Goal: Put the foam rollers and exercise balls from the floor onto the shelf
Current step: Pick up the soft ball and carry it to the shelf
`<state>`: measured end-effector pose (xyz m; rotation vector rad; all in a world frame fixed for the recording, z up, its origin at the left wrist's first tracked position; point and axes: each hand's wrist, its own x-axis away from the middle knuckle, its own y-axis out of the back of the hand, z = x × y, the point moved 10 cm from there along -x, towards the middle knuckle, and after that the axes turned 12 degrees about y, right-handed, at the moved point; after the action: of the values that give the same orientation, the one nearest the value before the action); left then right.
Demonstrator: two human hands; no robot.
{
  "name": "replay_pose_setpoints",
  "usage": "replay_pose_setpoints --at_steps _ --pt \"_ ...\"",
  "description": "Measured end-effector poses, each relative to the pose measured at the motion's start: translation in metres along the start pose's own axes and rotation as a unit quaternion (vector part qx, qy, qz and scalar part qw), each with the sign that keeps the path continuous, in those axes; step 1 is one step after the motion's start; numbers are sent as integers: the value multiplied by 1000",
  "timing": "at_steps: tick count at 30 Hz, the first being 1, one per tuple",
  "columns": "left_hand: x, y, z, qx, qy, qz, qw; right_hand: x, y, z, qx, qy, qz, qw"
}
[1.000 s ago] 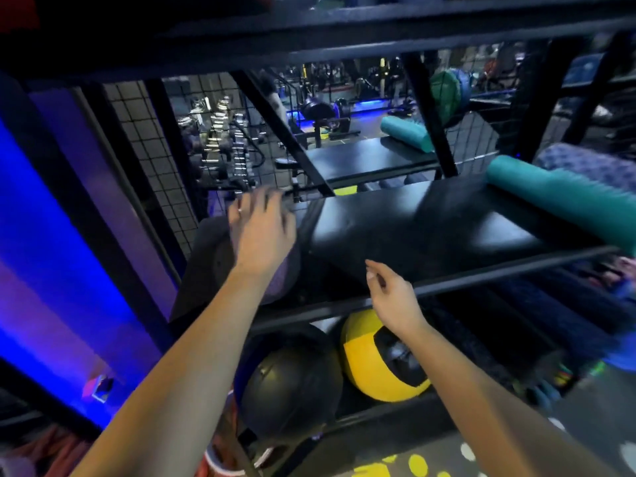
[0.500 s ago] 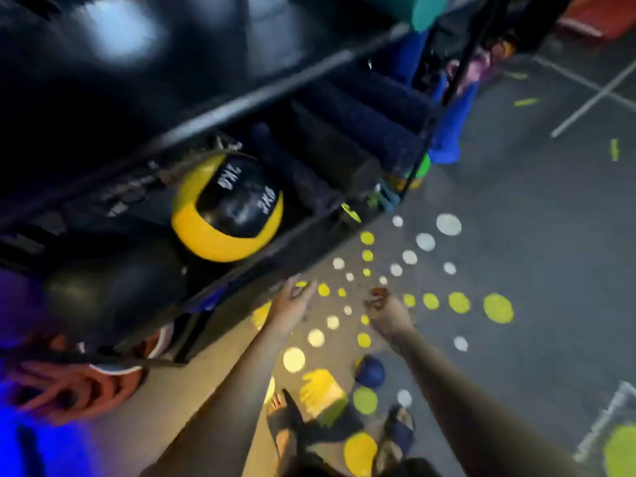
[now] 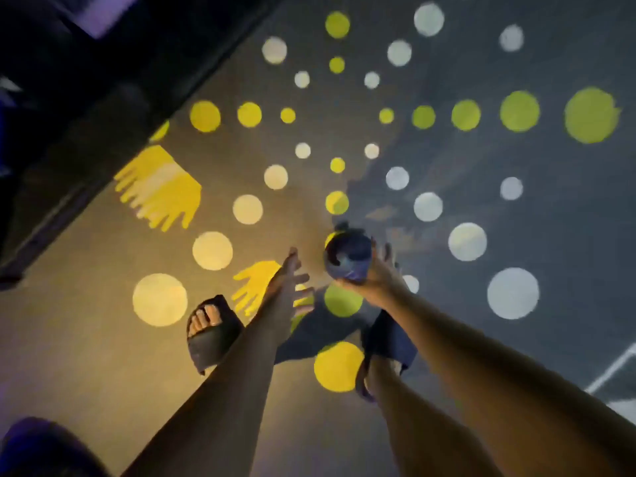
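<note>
Both hands hang low over a grey floor painted with yellow and white dots. At far left I see the dark edge of the shelf. Next comes a foot in a dark sandal, then my left hand, released, fingers spread and holding nothing, over a yellow handprint. Just right of it, the small dark blue exercise ball sits in my right hand, whose fingers curl around it from beneath.
</note>
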<state>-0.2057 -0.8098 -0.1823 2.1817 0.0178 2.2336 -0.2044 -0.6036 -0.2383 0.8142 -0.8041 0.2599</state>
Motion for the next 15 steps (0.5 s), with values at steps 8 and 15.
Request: replay_pose_setpoints --at_steps 8,15 --pt "-118 14 29 39 11 -17 999 -57 -33 -26 -4 48 -121 992" --pt "67 -39 19 9 80 36 996 111 70 57 -151 58 -57 985"
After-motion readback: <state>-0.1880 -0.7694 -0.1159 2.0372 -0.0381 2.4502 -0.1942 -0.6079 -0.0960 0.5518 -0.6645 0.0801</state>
